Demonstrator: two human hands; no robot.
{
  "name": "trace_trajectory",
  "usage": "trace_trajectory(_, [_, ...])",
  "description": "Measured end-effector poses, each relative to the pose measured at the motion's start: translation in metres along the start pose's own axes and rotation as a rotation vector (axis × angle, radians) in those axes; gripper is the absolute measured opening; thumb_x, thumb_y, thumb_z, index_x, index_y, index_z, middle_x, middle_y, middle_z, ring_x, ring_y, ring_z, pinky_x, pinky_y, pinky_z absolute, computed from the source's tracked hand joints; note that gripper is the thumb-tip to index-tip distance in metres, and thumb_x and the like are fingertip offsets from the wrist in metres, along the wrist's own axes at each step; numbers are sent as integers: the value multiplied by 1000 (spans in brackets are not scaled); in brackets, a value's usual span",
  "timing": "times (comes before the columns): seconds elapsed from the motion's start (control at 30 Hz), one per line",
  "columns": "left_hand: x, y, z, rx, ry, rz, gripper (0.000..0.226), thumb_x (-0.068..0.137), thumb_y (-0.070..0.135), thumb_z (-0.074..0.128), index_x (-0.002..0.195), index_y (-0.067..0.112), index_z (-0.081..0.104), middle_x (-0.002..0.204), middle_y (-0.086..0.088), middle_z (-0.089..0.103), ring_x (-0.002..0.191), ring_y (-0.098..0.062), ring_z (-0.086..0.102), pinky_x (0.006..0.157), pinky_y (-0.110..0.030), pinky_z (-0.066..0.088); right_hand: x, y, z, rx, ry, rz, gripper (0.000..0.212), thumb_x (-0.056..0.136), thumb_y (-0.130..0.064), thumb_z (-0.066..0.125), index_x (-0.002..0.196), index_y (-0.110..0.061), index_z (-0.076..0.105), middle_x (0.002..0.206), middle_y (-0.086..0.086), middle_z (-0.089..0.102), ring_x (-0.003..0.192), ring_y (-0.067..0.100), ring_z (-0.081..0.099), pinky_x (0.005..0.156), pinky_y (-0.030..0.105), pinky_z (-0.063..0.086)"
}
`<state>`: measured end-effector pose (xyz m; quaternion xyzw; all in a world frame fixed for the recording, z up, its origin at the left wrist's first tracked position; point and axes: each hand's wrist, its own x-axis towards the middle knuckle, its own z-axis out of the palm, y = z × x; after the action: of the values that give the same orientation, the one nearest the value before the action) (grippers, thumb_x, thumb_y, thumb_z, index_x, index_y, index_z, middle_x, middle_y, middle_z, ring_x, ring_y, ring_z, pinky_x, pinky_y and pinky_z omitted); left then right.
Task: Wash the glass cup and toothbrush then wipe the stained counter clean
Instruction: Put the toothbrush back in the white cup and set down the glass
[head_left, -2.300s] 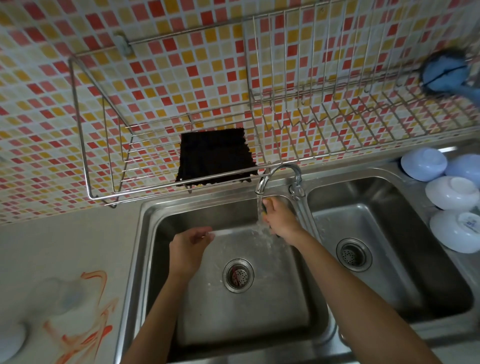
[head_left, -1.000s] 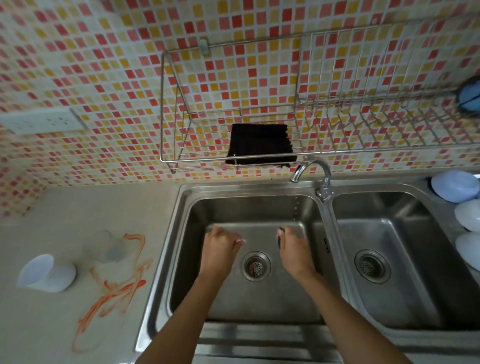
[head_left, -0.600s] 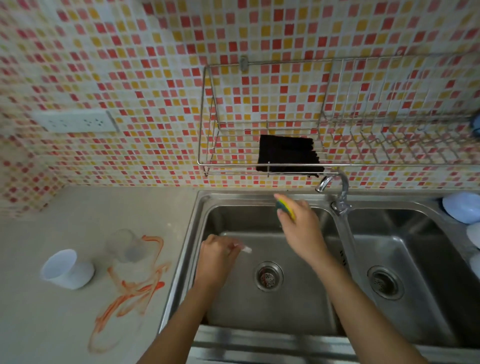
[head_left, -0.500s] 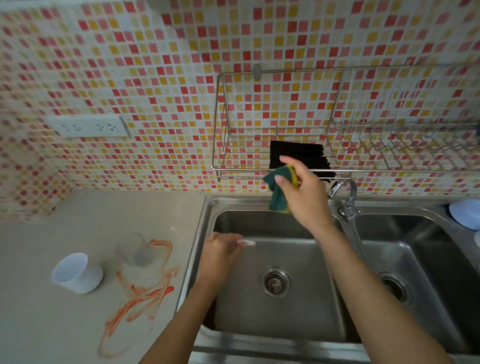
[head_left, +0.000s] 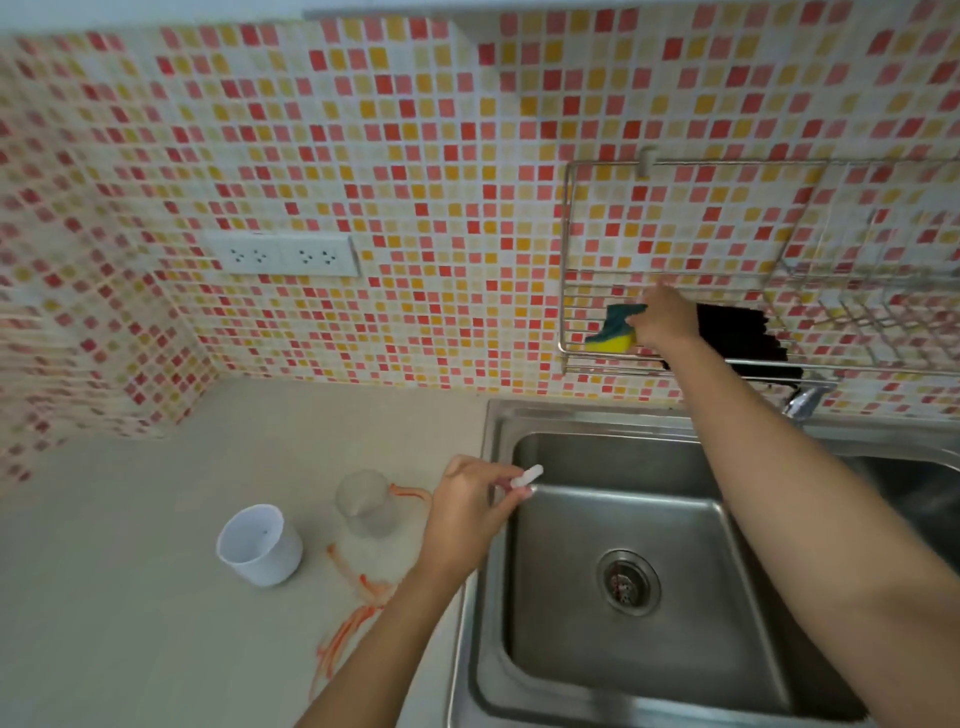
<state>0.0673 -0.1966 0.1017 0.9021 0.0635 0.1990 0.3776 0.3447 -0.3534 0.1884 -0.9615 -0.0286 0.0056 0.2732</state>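
Observation:
My left hand (head_left: 470, 512) is closed around a white toothbrush (head_left: 525, 476) whose end sticks out over the left rim of the sink (head_left: 597, 415). My right hand (head_left: 667, 319) reaches up into the wire wall rack (head_left: 571, 358) and grips a yellow and green sponge (head_left: 613, 332) resting on the rack's shelf. The clear glass cup (head_left: 368, 501) stands upside down on the beige counter (head_left: 130, 597), on top of an orange stain (head_left: 358, 613) that streaks toward me.
A white plastic cup (head_left: 258, 544) stands left of the glass. A black cloth (head_left: 737, 335) hangs in the rack behind my right arm. The tap (head_left: 802, 401) sits right of it. A wall socket (head_left: 288, 254) is on the mosaic tiles.
The tap water has stopped. My right hand rose from the basin with the sponge up into the rack. My left hand drifted to the sink's left rim with the toothbrush. The view swung left.

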Motion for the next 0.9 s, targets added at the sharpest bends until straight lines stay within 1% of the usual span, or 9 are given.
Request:
trace_trajectory(0.07, [-2,-8,-9,-8,17,11,20,79,41,72,95,30,76,80,15,68,88,-3,51,74,-11,39,-4,-2,6,-100,117,8,33,94,-13,58,125,-1,50,119,20,58,104,34,57,66,32,42])
trace_trajectory(0.2, [-8,-20,-24,-51,54,10,20,77,42,74,92,28,76,77,18,67,89,1,50,76,-4,34,-39,-10,16,-15,558,-184,33,95,-20,53,125,-8,56,134,16,50,121,33,48,95,42,45])
trace_trajectory(0.27, [-12,-28,-30,-39,65,15,22,77,45,73,90,27,77,79,16,69,89,-1,52,76,-6,36,-68,-12,27,128,697,-297,32,94,-20,52,123,-9,58,138,14,46,125,29,45,102,37,40])
trace_trajectory(0.37, [-18,-38,-40,-41,90,12,26,76,47,71,88,25,77,77,13,70,88,-2,54,75,-11,41,-117,-4,61,349,769,-348,30,94,-16,52,122,-8,58,144,17,39,133,26,39,108,23,31])
trace_trajectory(0.5, [-28,-51,-57,15,106,52,31,82,48,62,95,24,77,84,11,71,88,-4,56,79,-8,40,-176,12,123,463,625,-292,31,91,-5,56,121,-7,56,147,13,33,139,23,34,113,34,34])
trace_trajectory(0.6, [-36,-68,-73,-29,139,-21,19,87,31,67,103,24,76,95,14,70,89,-2,61,82,-16,48,-206,18,164,421,442,-253,35,87,-1,59,120,-9,56,147,12,33,130,28,45,101,43,46])
trace_trajectory(0.67, [-41,-79,-85,-76,179,-87,15,87,27,69,100,21,75,92,16,71,82,-2,64,76,-19,52,-219,13,181,373,340,-271,35,86,1,60,120,-8,58,146,13,35,125,30,49,96,37,48])
trace_trajectory(0.77, [-46,-93,-109,-188,275,-233,2,86,20,71,87,18,71,79,12,71,75,-2,66,69,-17,50,-232,-4,195,345,241,-311,35,86,2,61,119,-8,60,145,15,37,130,28,43,100,29,39])
trace_trajectory(0.9, [-50,-123,-143,-270,364,-422,12,88,20,68,89,10,63,75,4,73,72,-6,68,69,-23,52,-246,-35,211,346,99,-381,36,85,1,60,118,-11,60,138,10,45,128,26,44,105,30,33])
